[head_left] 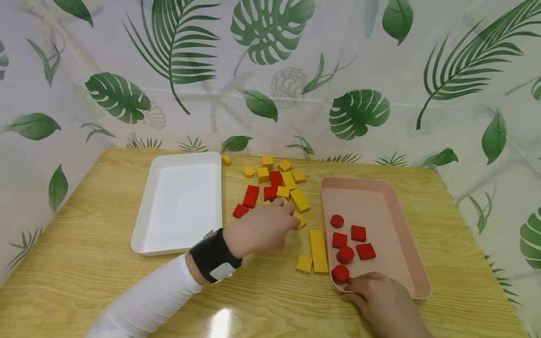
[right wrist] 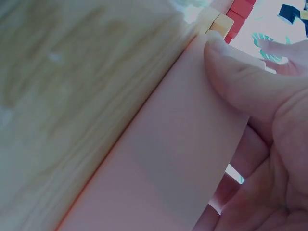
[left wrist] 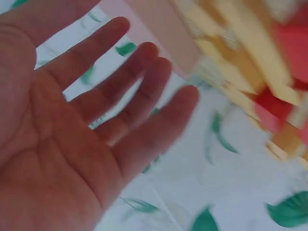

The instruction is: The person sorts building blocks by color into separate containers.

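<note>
My left hand reaches over the pile of yellow and red blocks in the middle of the table. In the left wrist view its fingers are spread and nearly straight, with nothing in the palm. A red block and a yellow block lie beside that hand. At the near left corner of the pink tray, my right hand grips the wall, thumb on the outer side and fingers over the rim. A red cylinder stands inside, right at the fingertips.
A white tray stands left of the pile. Several red blocks, including a red cube, lie in the pink tray. Along its left side are a long yellow block and a small yellow block. A leaf-patterned cloth hangs behind.
</note>
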Action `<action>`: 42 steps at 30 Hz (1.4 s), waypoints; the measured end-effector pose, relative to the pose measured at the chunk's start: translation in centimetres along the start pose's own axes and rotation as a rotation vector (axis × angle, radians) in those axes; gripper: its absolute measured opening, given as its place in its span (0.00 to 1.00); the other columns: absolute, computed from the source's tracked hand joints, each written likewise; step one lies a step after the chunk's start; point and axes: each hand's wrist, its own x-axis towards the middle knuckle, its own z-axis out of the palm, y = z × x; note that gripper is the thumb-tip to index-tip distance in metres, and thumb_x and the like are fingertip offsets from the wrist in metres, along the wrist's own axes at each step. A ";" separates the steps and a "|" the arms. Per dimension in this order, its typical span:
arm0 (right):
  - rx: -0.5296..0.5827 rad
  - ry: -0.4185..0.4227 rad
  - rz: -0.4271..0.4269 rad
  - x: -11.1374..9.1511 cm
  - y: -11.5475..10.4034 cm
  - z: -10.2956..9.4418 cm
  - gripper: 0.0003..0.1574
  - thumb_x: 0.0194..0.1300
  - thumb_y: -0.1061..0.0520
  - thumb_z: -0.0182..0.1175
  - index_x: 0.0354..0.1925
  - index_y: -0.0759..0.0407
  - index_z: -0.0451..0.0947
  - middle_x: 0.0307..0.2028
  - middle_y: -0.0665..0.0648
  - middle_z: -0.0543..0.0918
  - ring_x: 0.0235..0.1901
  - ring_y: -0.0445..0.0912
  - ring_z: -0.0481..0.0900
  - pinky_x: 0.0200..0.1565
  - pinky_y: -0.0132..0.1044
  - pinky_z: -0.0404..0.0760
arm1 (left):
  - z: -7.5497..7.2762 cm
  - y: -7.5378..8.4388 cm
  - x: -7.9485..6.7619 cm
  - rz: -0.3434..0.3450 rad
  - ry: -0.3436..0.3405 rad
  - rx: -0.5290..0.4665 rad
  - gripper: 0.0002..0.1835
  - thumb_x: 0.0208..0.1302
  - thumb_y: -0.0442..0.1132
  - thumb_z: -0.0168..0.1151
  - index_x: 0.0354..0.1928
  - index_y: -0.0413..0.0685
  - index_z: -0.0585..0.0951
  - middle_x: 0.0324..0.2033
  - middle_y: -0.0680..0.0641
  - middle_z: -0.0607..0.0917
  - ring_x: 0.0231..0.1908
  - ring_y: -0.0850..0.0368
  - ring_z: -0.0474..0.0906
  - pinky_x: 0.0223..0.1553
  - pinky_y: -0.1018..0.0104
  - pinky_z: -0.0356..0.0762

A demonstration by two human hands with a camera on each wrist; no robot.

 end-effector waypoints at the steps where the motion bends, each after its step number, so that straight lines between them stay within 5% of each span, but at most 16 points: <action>1: -0.002 -0.007 0.003 0.0 0.0 0.0 0.05 0.48 0.45 0.66 0.27 0.38 0.80 0.25 0.32 0.74 0.32 0.36 0.73 0.40 0.36 0.74 | 0.3 -0.6 -0.4 -0.031 -0.012 -0.024 0.21 0.52 0.47 0.64 0.51 0.58 0.78 0.49 0.51 0.74 0.45 0.54 0.65 0.35 0.68 0.70; 7: 0.008 -0.043 0.019 -0.1 -0.1 0.2 0.06 0.47 0.43 0.66 0.27 0.38 0.80 0.26 0.33 0.74 0.31 0.36 0.72 0.40 0.36 0.74 | 2.0 -2.8 -2.5 -0.162 -0.068 -0.115 0.20 0.50 0.46 0.64 0.48 0.57 0.79 0.55 0.45 0.71 0.46 0.50 0.64 0.33 0.64 0.70; 15: -0.007 -0.038 0.009 0.0 0.0 0.1 0.06 0.48 0.43 0.66 0.27 0.38 0.80 0.26 0.34 0.75 0.32 0.37 0.73 0.40 0.37 0.74 | 3.4 -3.4 -2.6 -0.196 -0.070 -0.163 0.12 0.50 0.41 0.65 0.39 0.55 0.80 0.55 0.43 0.70 0.38 0.52 0.66 0.31 0.68 0.69; 23: 0.003 -0.042 0.022 0.0 0.1 0.0 0.06 0.47 0.44 0.66 0.28 0.39 0.81 0.27 0.34 0.76 0.33 0.37 0.73 0.41 0.38 0.74 | 3.7 -3.3 -2.2 -0.156 -0.044 -0.126 0.05 0.51 0.38 0.63 0.32 0.53 0.79 0.36 0.53 0.69 0.34 0.55 0.65 0.29 0.70 0.67; 34: 0.000 -0.044 0.027 0.1 0.2 0.0 0.06 0.48 0.44 0.66 0.27 0.39 0.81 0.26 0.35 0.76 0.32 0.37 0.73 0.40 0.37 0.74 | 2.5 -2.3 -1.6 -0.108 -0.008 -0.113 0.04 0.54 0.37 0.62 0.33 0.50 0.80 0.39 0.52 0.71 0.33 0.56 0.67 0.30 0.74 0.67; 42: 0.000 -0.044 0.032 0.1 0.2 0.0 0.06 0.48 0.44 0.66 0.28 0.39 0.81 0.26 0.34 0.76 0.33 0.37 0.73 0.41 0.37 0.74 | 0.4 0.3 1.0 0.010 0.045 -0.030 0.07 0.57 0.43 0.61 0.37 0.53 0.80 0.40 0.52 0.73 0.36 0.58 0.66 0.38 0.73 0.66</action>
